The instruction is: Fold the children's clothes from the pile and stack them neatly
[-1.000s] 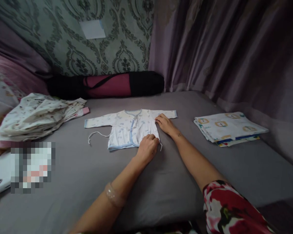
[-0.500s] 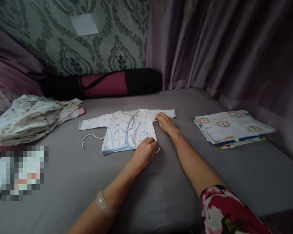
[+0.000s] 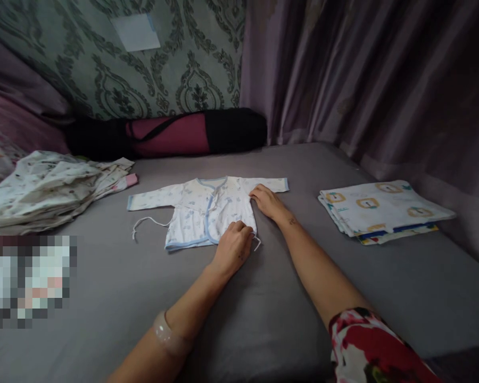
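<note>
A small white baby shirt point(image 3: 189, 215) with blue trim and a faint blue print lies spread flat, both sleeves stretched out sideways. My left hand point(image 3: 234, 246) is closed at its lower right corner, fingers pinched on the hem and side edge. A thin white tie string point(image 3: 257, 243) pokes out beside those fingers. Under the right sleeve, at the armpit, my right hand point(image 3: 268, 202) pinches the shirt's side edge. Another white string point(image 3: 147, 219) trails loose from the shirt's left side.
A heap of printed pale clothes point(image 3: 51, 191) lies at left, near a blurred-out object point(image 3: 43, 282). Folded white printed cloth point(image 3: 383, 207) rests at right on the grey sheet point(image 3: 104, 319). Along the wall lies a black and maroon long bag point(image 3: 175, 134). Purple curtains point(image 3: 303, 69) hang behind.
My right hand has slid slightly left and in from the sleeve to the armpit. My left hand has shifted a little left and up along the hem, and more of the string shows.
</note>
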### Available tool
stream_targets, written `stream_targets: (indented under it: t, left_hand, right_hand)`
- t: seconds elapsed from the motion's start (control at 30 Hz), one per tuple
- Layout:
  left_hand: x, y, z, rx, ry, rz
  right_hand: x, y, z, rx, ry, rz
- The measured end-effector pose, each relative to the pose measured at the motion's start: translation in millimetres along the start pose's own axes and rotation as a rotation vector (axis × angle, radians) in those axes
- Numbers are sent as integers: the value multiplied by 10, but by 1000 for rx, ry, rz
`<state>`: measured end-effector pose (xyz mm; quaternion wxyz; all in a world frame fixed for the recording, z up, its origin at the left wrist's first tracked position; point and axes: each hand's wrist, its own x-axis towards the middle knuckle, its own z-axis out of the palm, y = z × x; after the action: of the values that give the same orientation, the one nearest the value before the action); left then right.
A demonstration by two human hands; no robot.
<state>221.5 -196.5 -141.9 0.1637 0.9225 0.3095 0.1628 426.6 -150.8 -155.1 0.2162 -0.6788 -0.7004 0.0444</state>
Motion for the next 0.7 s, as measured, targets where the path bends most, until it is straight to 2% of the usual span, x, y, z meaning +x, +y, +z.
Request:
stream_targets:
  t: [0.2,0.3,0.43,0.53,0.63,0.7]
  left_hand:
    - [3,-19,18,-59,41,60]
    - [4,8,8,-75,26,72]
    - [7,63,-39,-40,-27,41]
    - [-3,97,-48,-16,5,22]
    - [-42,121,29,56,57,-14]
    - [-78,139,120,135,47,-74]
  right_hand:
    - [-7,-90,-22,-164,-67,57]
    - [-15,-129,-60,-209,-58,98]
    - [-18,-128,-77,-219,-56,124]
    - [-20,-111,-80,-208,-58,120]
    - [-21,-140,-97,-216,-43,105]
    - [-17,-208,-90,-210,-21,53]
